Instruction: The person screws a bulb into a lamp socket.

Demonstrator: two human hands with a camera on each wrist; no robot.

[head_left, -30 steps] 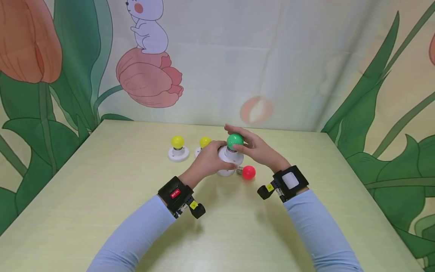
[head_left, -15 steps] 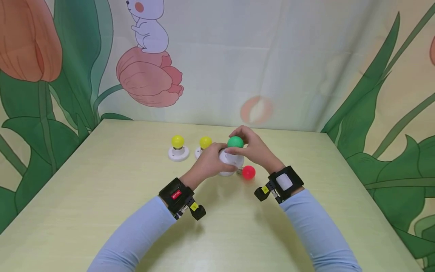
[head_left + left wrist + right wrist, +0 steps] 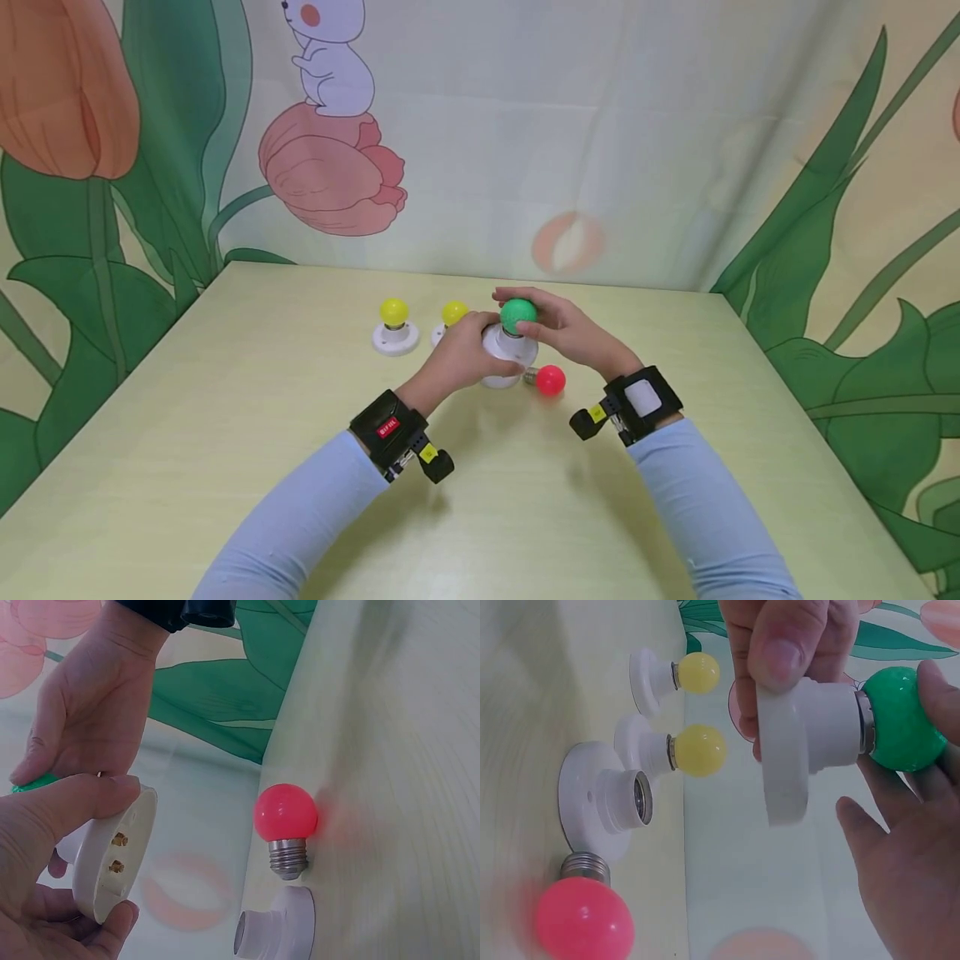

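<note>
My left hand [image 3: 467,354] grips a white round lamp holder [image 3: 786,757] by its base, raised above the table. In the left wrist view the underside of this base shows brass contacts. A green light bulb [image 3: 518,317] sits in the holder's socket, a strip of its metal cap visible in the right wrist view. My right hand [image 3: 573,332] holds the green bulb between thumb and fingers, some of them stretched out behind it. Below the hands, a red bulb [image 3: 551,381] lies on its side beside a second lamp holder [image 3: 604,799], whose socket is empty.
Two yellow bulbs stand upright in white holders on the table [image 3: 285,400]: one yellow bulb [image 3: 393,313] at the left, another yellow bulb [image 3: 454,313] partly behind my left hand. A printed curtain [image 3: 480,167] hangs behind the table's back edge.
The right hand's fingers curled round the green bulb half a second ago, the wrist shifting left. Now they are straighter again and the wrist is back to the right. The left hand keeps its grip.
</note>
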